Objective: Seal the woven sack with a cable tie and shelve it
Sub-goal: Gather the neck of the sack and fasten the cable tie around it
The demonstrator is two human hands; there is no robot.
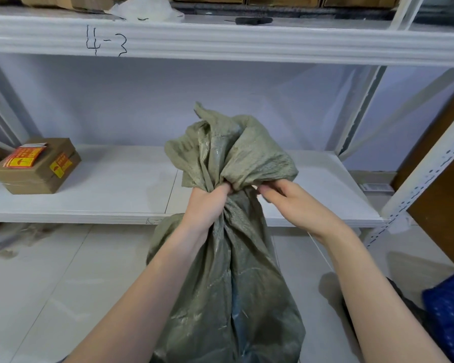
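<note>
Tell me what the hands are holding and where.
Both hands, left hand and right hand, grip the woven sack at its bunched neck.

Head view, downward, seemingly close.

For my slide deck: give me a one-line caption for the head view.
Both hands, left and right, bunch the green sack's neck shut before a white shelf.

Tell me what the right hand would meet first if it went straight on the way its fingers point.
Probably the gathered neck of the woven sack: the right hand points left at it, fingertips almost touching.
</note>
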